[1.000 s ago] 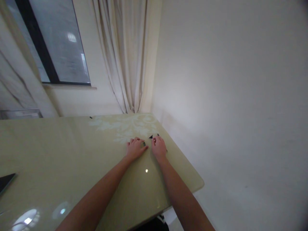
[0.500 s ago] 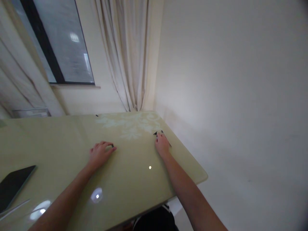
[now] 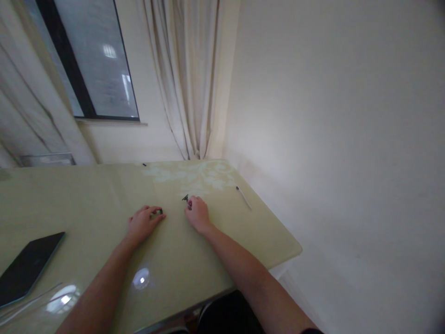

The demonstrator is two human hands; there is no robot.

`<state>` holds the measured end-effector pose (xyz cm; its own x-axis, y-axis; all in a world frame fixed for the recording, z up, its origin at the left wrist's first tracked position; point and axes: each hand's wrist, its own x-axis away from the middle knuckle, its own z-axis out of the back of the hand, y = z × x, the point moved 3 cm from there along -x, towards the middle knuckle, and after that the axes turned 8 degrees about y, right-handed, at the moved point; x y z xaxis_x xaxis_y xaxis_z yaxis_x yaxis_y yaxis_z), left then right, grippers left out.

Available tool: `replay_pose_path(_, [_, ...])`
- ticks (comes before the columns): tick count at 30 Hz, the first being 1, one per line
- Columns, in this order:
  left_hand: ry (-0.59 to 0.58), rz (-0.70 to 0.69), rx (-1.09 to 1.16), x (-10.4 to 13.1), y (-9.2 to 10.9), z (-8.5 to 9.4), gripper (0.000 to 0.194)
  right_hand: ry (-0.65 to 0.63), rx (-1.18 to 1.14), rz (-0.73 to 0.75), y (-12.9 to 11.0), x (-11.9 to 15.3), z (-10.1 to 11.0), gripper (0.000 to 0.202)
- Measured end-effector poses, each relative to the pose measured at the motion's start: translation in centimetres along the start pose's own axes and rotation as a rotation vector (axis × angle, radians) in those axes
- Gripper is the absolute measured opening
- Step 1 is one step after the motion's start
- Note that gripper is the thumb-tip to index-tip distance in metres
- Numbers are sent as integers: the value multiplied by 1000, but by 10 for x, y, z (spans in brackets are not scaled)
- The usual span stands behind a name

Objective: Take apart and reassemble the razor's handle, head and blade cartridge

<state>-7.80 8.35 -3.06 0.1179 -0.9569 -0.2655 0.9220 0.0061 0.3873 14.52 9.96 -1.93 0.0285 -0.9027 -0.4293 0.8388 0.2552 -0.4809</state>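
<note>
My left hand (image 3: 142,225) rests on the pale yellow-green table (image 3: 167,278), its thumb and fingers pinched on a small dark piece (image 3: 161,211) whose kind I cannot make out. To its right, my right hand (image 3: 198,213) is closed on a small black thing with a flared, spiky end (image 3: 185,198). That end sticks out beyond the fingertips, and the fingers hide the rest. Apart from both hands, a thin white stick with a dark tip (image 3: 244,198), like a pen, lies near the table's right edge.
On the left lies a dark flat tablet-like slab (image 3: 31,264), with a pale cable (image 3: 29,301) near it. A tiny black piece (image 3: 144,164) sits at the table's far edge. Beyond are curtains (image 3: 194,83), a window (image 3: 97,60) and a wall (image 3: 330,116) on the right.
My right hand has moved left, away from the white stick and closer to my left hand, carrying the small black thing. My left hand stays nearly in place. The view has shifted slightly.
</note>
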Motion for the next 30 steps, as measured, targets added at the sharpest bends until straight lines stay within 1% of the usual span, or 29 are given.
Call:
replay_pose_path(3, [-3,2,3,-2,-7,2,44,-1,-66,-59,-22,1,-18,10])
replay_pose_path(6, [5,-8,-8,-2,-6,1,45,-16,-119,-95,-33,3,-28,13])
replay_pose_path(9, [13,-23,-25,0,-2,-2,48,-37,-121,-84,-37,3,-32,16])
replay_pose_path(12, [8,-42,-31,2,1,-2,49,-38,-141,-35,-37,1,-33,12])
replay_pose_path(15, [5,-49,-28,3,2,0,49,-9,-142,-25,-29,-4,-28,11])
replay_pose_path(17, [8,-52,-24,2,2,1,49,26,-112,-48,-12,-11,-18,14])
replay_pose_path(19, [10,-52,-20,2,2,1,48,74,-54,-76,16,-20,2,14])
replay_pose_path(23, [13,-47,-10,0,3,-3,48,195,119,-175,91,-37,60,18])
replay_pose_path(25, [14,-49,-5,-1,4,-3,47,236,204,-231,128,-37,89,22])
replay_pose_path(27, [16,-49,-3,-1,5,-3,48,255,270,-286,158,-33,111,27])
replay_pose_path(28, [21,-47,-6,-1,6,-3,49,249,290,-303,169,-30,118,28])
replay_pose_path(30, [42,-51,-13,0,9,-1,51,210,306,-317,184,-24,126,25])
